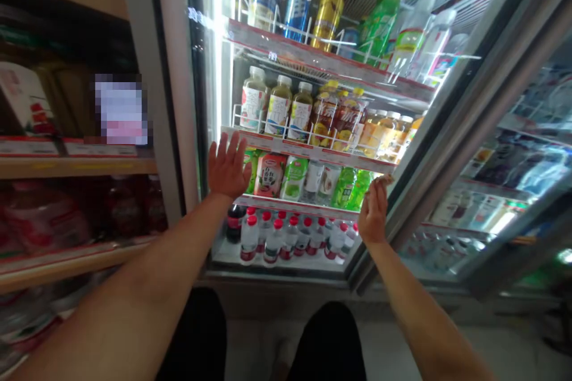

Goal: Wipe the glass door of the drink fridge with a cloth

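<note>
A drinks fridge stands in front of me with its glass door (460, 131) swung out to the right. My left hand (229, 168) is raised with fingers spread, in front of the shelf of cartons and green bottles (286, 177), holding nothing. My right hand (373, 212) is at the inner edge of the door, fingers curled against the frame. Below both hands stand white bottles with red caps (274, 239) on the bottom shelf. Tea bottles (279, 106) fill the shelf above my left hand.
Cans and tall bottles (328, 16) line the top shelf. To the left a wooden rack (75, 166) holds boxes and red-tinted water jugs (44, 220). A second fridge (518, 178) shows through the door glass. My knees are at the frame's bottom.
</note>
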The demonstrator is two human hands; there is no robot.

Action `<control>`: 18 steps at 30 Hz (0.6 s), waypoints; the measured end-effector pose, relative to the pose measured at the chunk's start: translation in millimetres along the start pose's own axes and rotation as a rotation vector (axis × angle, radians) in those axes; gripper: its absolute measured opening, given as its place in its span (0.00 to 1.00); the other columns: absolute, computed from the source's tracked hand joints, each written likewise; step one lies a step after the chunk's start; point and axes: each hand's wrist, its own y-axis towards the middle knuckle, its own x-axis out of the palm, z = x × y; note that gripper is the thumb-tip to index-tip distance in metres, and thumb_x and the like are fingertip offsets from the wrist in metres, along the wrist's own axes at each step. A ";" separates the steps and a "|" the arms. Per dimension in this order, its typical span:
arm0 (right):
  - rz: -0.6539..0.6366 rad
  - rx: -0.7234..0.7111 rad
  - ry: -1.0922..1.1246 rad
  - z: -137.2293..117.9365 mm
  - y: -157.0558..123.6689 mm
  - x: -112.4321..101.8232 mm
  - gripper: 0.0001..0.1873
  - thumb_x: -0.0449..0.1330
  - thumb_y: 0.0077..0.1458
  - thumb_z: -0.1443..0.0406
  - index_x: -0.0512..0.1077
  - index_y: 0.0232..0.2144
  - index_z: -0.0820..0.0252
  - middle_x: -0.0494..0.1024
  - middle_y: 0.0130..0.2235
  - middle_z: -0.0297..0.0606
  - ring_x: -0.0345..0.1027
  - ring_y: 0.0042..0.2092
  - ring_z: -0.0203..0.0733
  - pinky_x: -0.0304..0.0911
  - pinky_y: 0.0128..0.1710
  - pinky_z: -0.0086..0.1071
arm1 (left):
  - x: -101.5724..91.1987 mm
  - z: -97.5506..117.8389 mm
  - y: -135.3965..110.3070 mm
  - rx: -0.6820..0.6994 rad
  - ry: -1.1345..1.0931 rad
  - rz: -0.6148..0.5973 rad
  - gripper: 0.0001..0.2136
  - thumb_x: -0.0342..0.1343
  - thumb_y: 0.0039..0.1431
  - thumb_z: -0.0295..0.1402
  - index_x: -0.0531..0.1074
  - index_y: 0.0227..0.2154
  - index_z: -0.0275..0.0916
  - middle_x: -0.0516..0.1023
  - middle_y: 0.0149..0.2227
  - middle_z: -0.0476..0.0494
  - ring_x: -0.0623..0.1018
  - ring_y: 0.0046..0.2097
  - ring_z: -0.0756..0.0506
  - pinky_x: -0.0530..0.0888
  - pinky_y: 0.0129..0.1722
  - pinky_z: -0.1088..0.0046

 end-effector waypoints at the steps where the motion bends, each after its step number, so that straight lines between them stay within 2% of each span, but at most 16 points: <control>1: 0.014 -0.008 0.002 5.3 3.4 -2.2 0.31 0.49 0.71 0.68 0.50 0.72 0.51 0.57 0.70 0.47 0.49 0.72 0.50 0.55 0.69 0.55 | 0.0 0.1 0.1 -0.010 -0.014 -0.002 0.30 0.47 0.68 0.40 0.55 0.71 0.38 0.54 0.72 0.40 0.44 0.74 0.38 0.39 0.72 0.51; 4: 0.058 0.071 -0.008 15.7 10.3 -4.5 0.29 0.47 0.71 0.67 0.51 0.72 0.53 0.55 0.71 0.49 0.48 0.72 0.51 0.54 0.70 0.55 | -0.6 1.0 0.3 -0.038 -0.032 -0.016 0.30 0.47 0.68 0.40 0.56 0.70 0.38 0.54 0.72 0.40 0.44 0.74 0.37 0.38 0.72 0.51; 7: 0.018 0.086 -0.027 2.2 -11.4 -1.2 0.31 0.47 0.70 0.68 0.48 0.72 0.55 0.52 0.72 0.49 0.46 0.73 0.52 0.54 0.69 0.57 | -1.5 1.9 0.1 -0.035 -0.023 -0.032 0.30 0.47 0.68 0.40 0.56 0.70 0.37 0.53 0.72 0.40 0.43 0.74 0.37 0.38 0.72 0.51; 8: -0.038 0.042 -0.031 -6.1 -24.0 0.0 0.33 0.47 0.70 0.70 0.46 0.73 0.55 0.52 0.72 0.48 0.45 0.73 0.52 0.54 0.69 0.58 | -1.7 2.0 0.1 -0.032 -0.022 -0.035 0.30 0.46 0.68 0.40 0.55 0.70 0.37 0.53 0.72 0.39 0.43 0.74 0.37 0.38 0.72 0.51; 10: -0.227 -0.110 -0.005 -21.2 -47.4 1.6 0.36 0.45 0.67 0.74 0.43 0.73 0.54 0.55 0.71 0.46 0.44 0.73 0.50 0.55 0.69 0.56 | -1.6 1.8 -0.2 -0.029 -0.024 -0.036 0.30 0.46 0.68 0.39 0.55 0.71 0.37 0.53 0.72 0.39 0.43 0.74 0.37 0.38 0.72 0.51; 12: -0.369 -0.200 -0.006 -28.5 -57.6 2.5 0.38 0.44 0.65 0.76 0.43 0.73 0.53 0.59 0.70 0.43 0.43 0.74 0.47 0.54 0.70 0.52 | -1.0 1.2 -0.6 -0.029 -0.022 -0.038 0.30 0.46 0.68 0.40 0.54 0.71 0.38 0.52 0.72 0.39 0.42 0.74 0.38 0.38 0.72 0.51; 13: -0.396 -0.218 -0.016 -28.7 -56.2 3.2 0.38 0.44 0.65 0.77 0.43 0.73 0.52 0.60 0.70 0.42 0.43 0.74 0.46 0.53 0.71 0.51 | -0.7 0.9 -0.8 -0.027 -0.016 -0.040 0.30 0.46 0.69 0.40 0.54 0.71 0.38 0.52 0.72 0.39 0.42 0.74 0.38 0.37 0.72 0.51; 15: -0.357 -0.215 -0.040 -25.9 -44.5 6.0 0.39 0.45 0.64 0.77 0.43 0.73 0.51 0.60 0.70 0.41 0.43 0.74 0.46 0.52 0.71 0.51 | -0.5 0.5 -1.3 -0.007 0.000 -0.031 0.30 0.46 0.69 0.40 0.52 0.71 0.39 0.51 0.72 0.40 0.41 0.74 0.39 0.37 0.72 0.51; 18: -0.208 -0.175 -0.059 -26.7 -28.9 12.9 0.40 0.46 0.64 0.78 0.43 0.73 0.52 0.55 0.71 0.42 0.42 0.74 0.47 0.51 0.71 0.51 | -1.6 1.1 -1.3 -0.003 -0.010 -0.026 0.30 0.45 0.69 0.40 0.52 0.72 0.39 0.51 0.72 0.40 0.40 0.74 0.38 0.37 0.72 0.51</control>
